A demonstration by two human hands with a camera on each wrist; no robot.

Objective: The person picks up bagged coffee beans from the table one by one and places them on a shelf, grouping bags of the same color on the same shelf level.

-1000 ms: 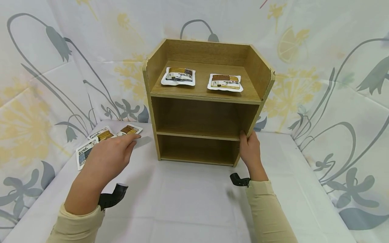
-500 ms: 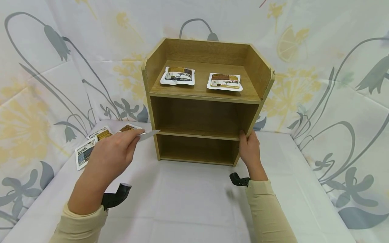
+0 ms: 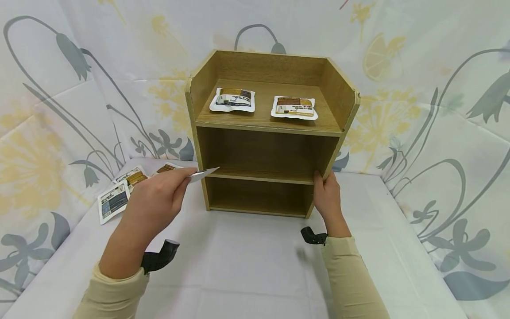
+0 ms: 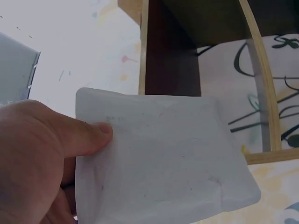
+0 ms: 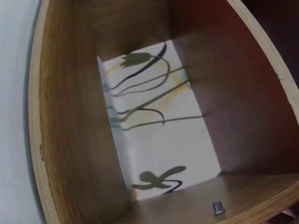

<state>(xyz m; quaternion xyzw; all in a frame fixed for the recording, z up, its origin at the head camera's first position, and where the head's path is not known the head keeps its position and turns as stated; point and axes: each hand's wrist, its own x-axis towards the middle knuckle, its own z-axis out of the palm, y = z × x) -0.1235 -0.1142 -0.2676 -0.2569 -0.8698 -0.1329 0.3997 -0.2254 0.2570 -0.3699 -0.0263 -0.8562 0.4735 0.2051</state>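
The wooden shelf unit (image 3: pixel 271 129) stood on the white tablecloth (image 3: pixel 247 266), its middle bay (image 3: pixel 259 153) and bottom bay (image 3: pixel 259 193) open at the front, with the cloth running forward between the two forearms. In the right wrist view, a metal shelf pin (image 5: pixel 218 207) projected inside one bay. The left hand (image 3: pixel 157 199) was closed in a pinch on one edge of a white pouch (image 4: pixel 168 158), thumb on its pale face; the pouch's far edge overlapped the unit's left upright in the head view, contact undetermined. The right hand (image 3: pixel 327 197) gripped the right side panel's front edge near the middle shelf. Two printed pouches (image 3: pixel 233 100) lay apart on the top shelf; three others (image 3: pixel 113 204) lay on the cloth at left, one partly hidden behind the left hand.
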